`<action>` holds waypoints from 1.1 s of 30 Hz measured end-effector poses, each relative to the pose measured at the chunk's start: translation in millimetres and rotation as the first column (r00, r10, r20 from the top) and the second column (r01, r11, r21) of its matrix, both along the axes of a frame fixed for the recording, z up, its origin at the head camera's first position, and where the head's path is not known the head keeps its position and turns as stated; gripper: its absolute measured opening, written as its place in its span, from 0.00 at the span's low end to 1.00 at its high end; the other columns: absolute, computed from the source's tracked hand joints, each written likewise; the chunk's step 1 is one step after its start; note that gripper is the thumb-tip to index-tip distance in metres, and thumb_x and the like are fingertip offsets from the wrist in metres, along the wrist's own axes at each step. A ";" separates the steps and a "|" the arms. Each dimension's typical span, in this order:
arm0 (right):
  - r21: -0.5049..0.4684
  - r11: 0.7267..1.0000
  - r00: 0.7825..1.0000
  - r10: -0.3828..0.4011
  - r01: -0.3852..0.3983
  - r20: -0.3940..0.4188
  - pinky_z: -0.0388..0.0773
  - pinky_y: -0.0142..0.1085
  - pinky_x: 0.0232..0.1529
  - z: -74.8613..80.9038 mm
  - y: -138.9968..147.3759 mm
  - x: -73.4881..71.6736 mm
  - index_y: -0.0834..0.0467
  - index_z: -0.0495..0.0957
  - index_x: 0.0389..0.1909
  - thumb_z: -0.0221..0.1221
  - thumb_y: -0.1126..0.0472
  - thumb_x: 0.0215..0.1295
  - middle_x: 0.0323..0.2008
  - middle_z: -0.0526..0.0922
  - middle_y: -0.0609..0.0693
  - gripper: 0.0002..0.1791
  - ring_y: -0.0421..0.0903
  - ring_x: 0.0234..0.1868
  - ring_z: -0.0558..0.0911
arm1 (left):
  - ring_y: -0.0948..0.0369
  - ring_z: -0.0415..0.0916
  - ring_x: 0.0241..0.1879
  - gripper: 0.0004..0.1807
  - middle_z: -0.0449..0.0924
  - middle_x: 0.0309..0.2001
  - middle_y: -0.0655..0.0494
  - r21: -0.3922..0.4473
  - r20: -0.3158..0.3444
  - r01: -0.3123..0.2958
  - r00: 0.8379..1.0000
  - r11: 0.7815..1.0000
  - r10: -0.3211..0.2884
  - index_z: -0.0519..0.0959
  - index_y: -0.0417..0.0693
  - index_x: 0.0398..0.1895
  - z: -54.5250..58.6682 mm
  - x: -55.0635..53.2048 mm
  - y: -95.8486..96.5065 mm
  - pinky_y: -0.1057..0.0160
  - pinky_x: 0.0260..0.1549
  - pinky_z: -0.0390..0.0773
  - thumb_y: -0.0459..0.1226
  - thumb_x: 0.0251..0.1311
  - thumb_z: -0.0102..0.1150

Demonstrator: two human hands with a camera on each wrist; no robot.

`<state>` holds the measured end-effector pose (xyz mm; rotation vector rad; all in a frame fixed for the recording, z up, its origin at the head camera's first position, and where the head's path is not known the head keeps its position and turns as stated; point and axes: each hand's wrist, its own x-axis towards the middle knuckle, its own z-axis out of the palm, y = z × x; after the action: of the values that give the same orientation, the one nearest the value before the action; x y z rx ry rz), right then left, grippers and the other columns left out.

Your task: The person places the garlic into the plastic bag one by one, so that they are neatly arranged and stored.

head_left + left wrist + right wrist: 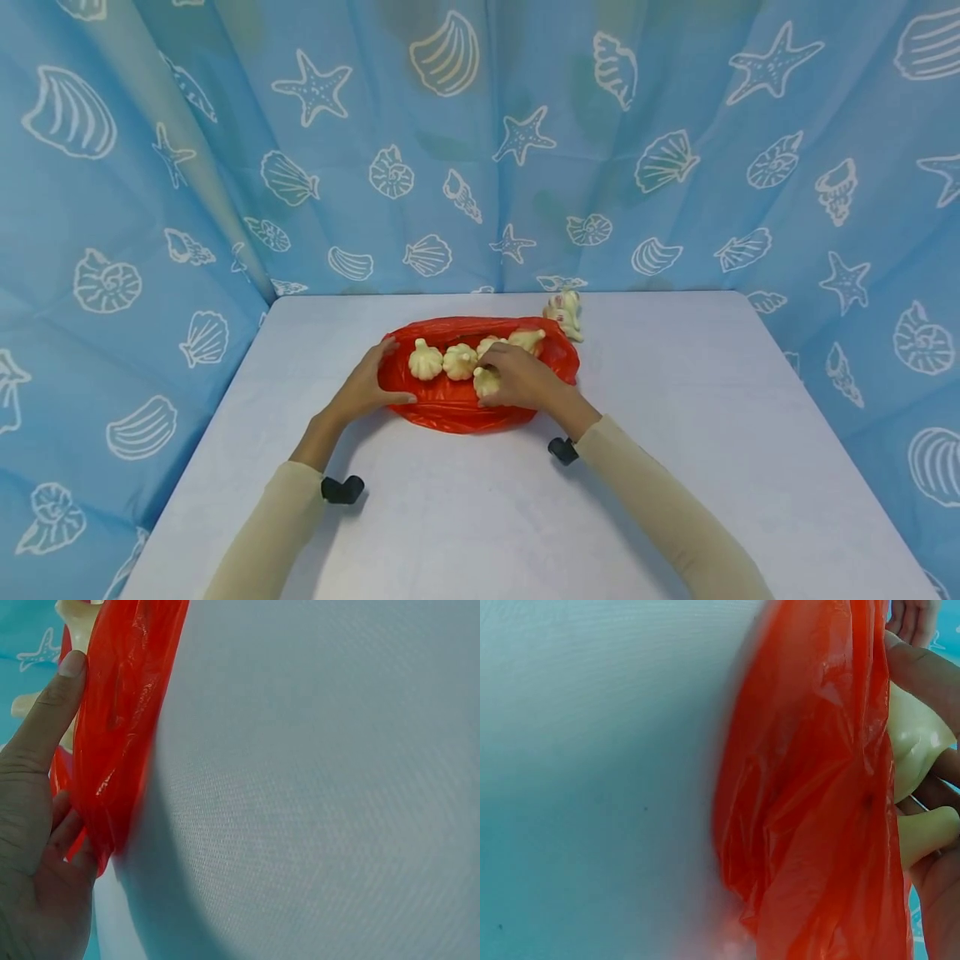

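Note:
A red plastic bag (450, 421) lies on the table with its mouth spread upward. Several pale garlic bulbs sit in it, among them a left one (426, 362) and one beside it (459, 363). My left hand (365, 390) holds the bag's left end, the thumb along the front rim and the other fingers round the end, as the left wrist view (45, 772) shows. Inside the bag, my right hand (521, 375) grips a garlic bulb (486, 382) between thumb and fingers. Another bulb's stem (930, 832) shows near the right palm; part of the gripped bulb is hidden.
A cream-coloured object with reddish marks (566, 314) lies behind the bag's right end. The white table (450, 508) reaches back to a blue curtain (480, 192) printed with shells and starfish. Small black devices (342, 490) sit at both wrists.

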<state>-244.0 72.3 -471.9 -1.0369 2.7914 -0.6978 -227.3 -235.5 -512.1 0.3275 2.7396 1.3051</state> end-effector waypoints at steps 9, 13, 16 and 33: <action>-0.150 0.988 0.997 0.019 -0.029 -0.069 0.79 0.33 0.45 -5.8 3.5 -3.0 0.53 0.84 0.41 0.71 0.52 0.55 0.38 0.82 0.42 0.15 0.39 0.42 0.77 | 0.47 0.53 0.71 0.61 0.59 0.71 0.47 -0.007 0.011 -0.011 1.000 1.000 0.011 0.51 0.47 0.76 -0.6 0.6 -0.9 0.41 0.62 0.65 0.48 0.41 0.79; -0.190 0.981 0.995 0.020 -0.038 -0.094 0.80 0.31 0.43 -5.7 3.5 -3.2 0.54 0.82 0.41 0.70 0.53 0.57 0.37 0.82 0.43 0.14 0.39 0.39 0.78 | 0.47 0.53 0.71 0.60 0.58 0.72 0.47 -0.002 0.009 -0.007 1.000 1.000 0.007 0.51 0.47 0.76 -1.0 0.6 -1.7 0.41 0.63 0.64 0.48 0.42 0.79; -0.199 0.979 0.994 0.016 -0.037 -0.105 0.80 0.30 0.40 -5.4 3.2 -3.3 0.54 0.81 0.40 0.69 0.54 0.58 0.36 0.81 0.43 0.12 0.39 0.36 0.77 | 0.47 0.53 0.71 0.61 0.58 0.72 0.47 0.000 0.008 -0.005 1.000 1.000 0.005 0.50 0.47 0.76 -1.1 0.5 -2.1 0.42 0.63 0.64 0.49 0.41 0.79; -0.143 0.990 0.998 -0.022 0.015 -0.053 0.80 0.31 0.42 -4.1 1.0 -3.7 0.52 0.81 0.43 0.72 0.52 0.53 0.39 0.81 0.42 0.18 0.39 0.39 0.76 | 0.48 0.53 0.72 0.62 0.58 0.72 0.47 -0.007 0.015 -0.011 1.000 1.000 0.011 0.49 0.47 0.76 -1.0 1.7 -2.3 0.42 0.62 0.65 0.50 0.41 0.79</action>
<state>-247.7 73.3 -476.0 -1.0698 2.8362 -0.8970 -225.6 -237.8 -513.0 0.3014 2.7366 1.2947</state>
